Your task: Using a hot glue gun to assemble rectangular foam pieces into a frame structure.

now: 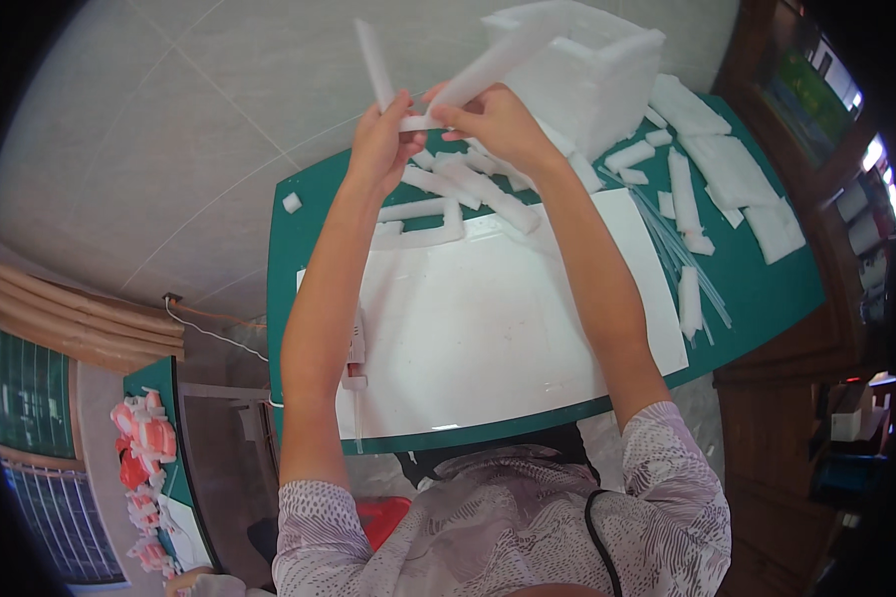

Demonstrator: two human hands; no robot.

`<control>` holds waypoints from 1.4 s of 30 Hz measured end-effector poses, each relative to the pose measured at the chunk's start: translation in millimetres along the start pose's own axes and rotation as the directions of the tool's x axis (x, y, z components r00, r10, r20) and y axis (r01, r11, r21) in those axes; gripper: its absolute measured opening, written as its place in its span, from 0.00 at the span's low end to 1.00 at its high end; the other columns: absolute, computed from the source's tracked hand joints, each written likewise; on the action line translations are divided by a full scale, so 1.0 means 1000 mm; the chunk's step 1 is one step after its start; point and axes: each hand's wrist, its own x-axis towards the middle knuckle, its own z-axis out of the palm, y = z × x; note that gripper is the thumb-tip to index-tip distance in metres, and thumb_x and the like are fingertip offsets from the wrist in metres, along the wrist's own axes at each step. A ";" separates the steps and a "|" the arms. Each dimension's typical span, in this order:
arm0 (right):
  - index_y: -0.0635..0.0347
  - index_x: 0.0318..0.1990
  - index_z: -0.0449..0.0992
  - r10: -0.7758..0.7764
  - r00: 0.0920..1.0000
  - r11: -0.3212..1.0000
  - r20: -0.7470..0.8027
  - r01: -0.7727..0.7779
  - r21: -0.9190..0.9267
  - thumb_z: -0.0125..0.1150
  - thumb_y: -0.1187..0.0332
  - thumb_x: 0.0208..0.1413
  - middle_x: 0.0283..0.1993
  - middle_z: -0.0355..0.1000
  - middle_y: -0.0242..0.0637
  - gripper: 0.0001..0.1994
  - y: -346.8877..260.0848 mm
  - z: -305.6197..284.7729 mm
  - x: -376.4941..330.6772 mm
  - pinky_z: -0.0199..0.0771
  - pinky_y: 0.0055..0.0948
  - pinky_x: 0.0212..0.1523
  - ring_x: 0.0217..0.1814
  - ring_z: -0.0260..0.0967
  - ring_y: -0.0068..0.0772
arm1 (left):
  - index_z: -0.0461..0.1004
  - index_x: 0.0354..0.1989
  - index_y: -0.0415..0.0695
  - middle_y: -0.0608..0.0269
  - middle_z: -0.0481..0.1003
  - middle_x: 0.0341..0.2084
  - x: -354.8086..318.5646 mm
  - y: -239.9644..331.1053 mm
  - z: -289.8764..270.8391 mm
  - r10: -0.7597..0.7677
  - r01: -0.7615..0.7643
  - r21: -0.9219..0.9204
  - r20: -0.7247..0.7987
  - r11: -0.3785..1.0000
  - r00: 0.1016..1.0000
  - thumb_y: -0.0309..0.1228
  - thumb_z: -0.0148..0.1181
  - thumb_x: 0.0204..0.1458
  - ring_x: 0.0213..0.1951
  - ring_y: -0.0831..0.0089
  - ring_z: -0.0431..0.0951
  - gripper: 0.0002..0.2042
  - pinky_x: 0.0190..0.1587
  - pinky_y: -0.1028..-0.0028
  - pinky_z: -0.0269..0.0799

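Plainly, white foam spans between left grip and right grip.

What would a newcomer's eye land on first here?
First, the left hand and right hand at top centre, gripping white foam strips. Next, the bulky white foam box beyond the right hand, toward the upper right. Then the bright white sheet on the green table, mostly between the forearms.
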 end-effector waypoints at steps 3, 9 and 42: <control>0.64 0.40 0.81 0.035 0.999 0.996 0.005 -0.035 0.077 0.66 0.69 0.49 0.36 0.78 0.38 0.12 0.008 0.005 0.002 0.74 0.26 0.38 0.40 0.75 0.28 | 0.64 0.43 0.34 0.60 0.69 0.28 -0.010 0.010 0.013 -0.097 0.096 -0.032 0.000 0.995 0.995 0.33 0.54 0.61 0.21 0.79 0.66 0.13 0.19 0.80 0.61; 0.61 0.32 0.81 -0.178 0.984 0.934 0.017 0.174 -0.312 0.68 0.72 0.45 0.36 0.78 0.36 0.05 0.017 0.020 0.002 0.70 0.28 0.39 0.35 0.73 0.32 | 0.61 0.47 0.32 0.55 0.68 0.30 0.007 -0.004 -0.010 -0.064 0.065 -0.040 0.012 0.997 0.998 0.25 0.52 0.59 0.22 0.80 0.65 0.12 0.18 0.82 0.58; 0.55 0.32 0.78 -0.520 0.695 0.638 0.496 0.702 -0.315 0.65 0.72 0.48 0.35 0.77 0.32 0.04 -0.003 0.043 -0.013 0.73 0.31 0.42 0.38 0.73 0.34 | 0.68 0.42 0.38 0.64 0.68 0.27 0.044 -0.013 -0.070 -0.171 0.182 0.382 -0.064 0.906 0.983 0.24 0.56 0.54 0.22 0.79 0.68 0.09 0.16 0.77 0.57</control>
